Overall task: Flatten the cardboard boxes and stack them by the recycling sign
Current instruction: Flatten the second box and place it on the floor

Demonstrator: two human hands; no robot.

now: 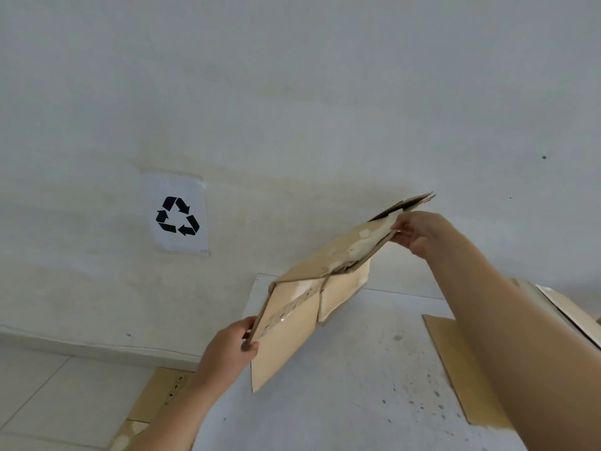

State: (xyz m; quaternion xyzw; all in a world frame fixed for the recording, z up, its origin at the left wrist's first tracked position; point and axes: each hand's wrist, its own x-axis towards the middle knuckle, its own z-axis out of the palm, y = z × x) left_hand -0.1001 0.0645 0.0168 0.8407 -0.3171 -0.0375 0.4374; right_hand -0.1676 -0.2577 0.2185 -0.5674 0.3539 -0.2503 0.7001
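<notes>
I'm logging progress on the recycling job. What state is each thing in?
Tan flattened cardboard box: collapsed, held tilted above the table.
Left hand: grips its lower edge.
Right hand: pinches its upper edge.
Brown cardboard sheet: flat on white table.
Paper recycling sign: stuck on wall.

floor cardboard (153,398): cut off at bottom edge | table cardboard (455,362): partly behind right arm

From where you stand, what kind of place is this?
Probably a plain indoor recycling corner: a recycling sign taped to a bare wall, a white table, and cardboard lying on the tiled floor.
</notes>
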